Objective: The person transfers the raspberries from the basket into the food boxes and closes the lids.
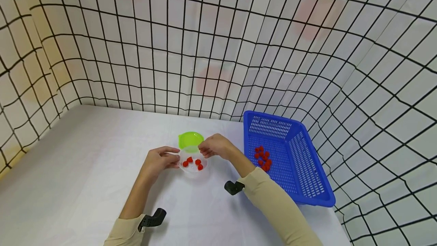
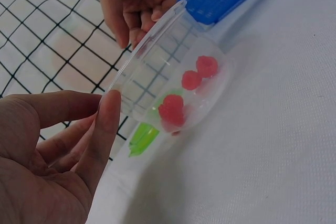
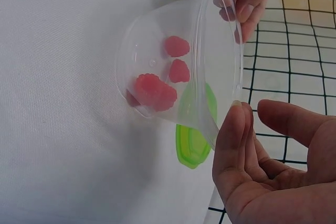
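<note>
A clear plastic bowl [image 1: 194, 173] sits on the white table, with several red raspberries [image 2: 171, 109] lying on its bottom. My left hand [image 1: 157, 162] pinches the bowl's rim at the left, thumb and index finger together at the edge. At the opposite side, my right hand [image 1: 215, 146] has its fingertips right at the rim, with the thumb [image 3: 283, 116] a little apart from the fingers and nothing between them. Just behind the bowl lies a bright green lid [image 1: 190, 139], partly seen through the clear plastic in both wrist views.
To the right stands a blue perforated basket [image 1: 308, 162] holding more raspberries [image 1: 262, 158] along its left side. A black wire grid [image 1: 184, 48] over white cloth walls in the table's back and sides.
</note>
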`<state>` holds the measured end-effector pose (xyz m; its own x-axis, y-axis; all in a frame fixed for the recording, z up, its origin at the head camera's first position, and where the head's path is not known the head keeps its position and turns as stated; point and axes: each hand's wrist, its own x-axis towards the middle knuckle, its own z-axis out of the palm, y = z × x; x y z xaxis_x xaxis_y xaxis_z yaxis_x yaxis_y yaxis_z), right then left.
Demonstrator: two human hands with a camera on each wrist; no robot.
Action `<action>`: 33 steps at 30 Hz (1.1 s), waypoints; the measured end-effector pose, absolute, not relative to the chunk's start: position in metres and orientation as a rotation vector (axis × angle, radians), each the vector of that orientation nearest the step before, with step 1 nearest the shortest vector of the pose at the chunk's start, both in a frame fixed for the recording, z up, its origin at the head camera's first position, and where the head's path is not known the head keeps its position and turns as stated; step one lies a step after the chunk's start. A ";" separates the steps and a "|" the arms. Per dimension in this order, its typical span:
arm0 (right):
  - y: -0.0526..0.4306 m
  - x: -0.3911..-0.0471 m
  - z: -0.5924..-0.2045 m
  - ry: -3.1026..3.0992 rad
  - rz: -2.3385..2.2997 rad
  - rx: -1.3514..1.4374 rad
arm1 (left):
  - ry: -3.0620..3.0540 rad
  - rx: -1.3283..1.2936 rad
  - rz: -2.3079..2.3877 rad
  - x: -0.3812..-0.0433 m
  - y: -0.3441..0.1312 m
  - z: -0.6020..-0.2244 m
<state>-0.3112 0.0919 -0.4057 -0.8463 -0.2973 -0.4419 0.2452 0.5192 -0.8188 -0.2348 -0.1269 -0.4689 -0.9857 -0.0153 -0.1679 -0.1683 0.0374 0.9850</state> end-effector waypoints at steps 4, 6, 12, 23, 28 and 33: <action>0.091 -0.311 -0.405 2.222 -1.317 -0.041 | 2.183 -0.196 2.095 -0.235 -0.127 -0.469; 0.091 -0.311 -0.405 2.216 -1.323 -0.041 | 2.185 -0.200 2.092 -0.235 -0.127 -0.468; 0.093 -0.312 -0.401 2.193 -1.333 -0.040 | 2.184 -0.221 2.085 -0.234 -0.126 -0.467; 0.109 -0.325 -0.369 2.244 -1.394 -0.063 | 2.184 -0.218 2.091 -0.234 -0.127 -0.466; 0.122 -0.331 -0.360 2.276 -1.405 -0.014 | 2.164 -0.212 2.103 -0.235 -0.127 -0.466; 0.144 -0.332 -0.352 2.314 -1.437 0.020 | 2.169 -0.213 2.100 -0.236 -0.126 -0.466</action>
<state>-0.3316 0.1436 -0.3524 -0.9141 -0.2019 -0.3517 0.2258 0.4671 -0.8549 -0.2355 -0.1263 -0.4659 -0.9835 -0.0210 -0.1794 -0.1800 0.0303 0.9832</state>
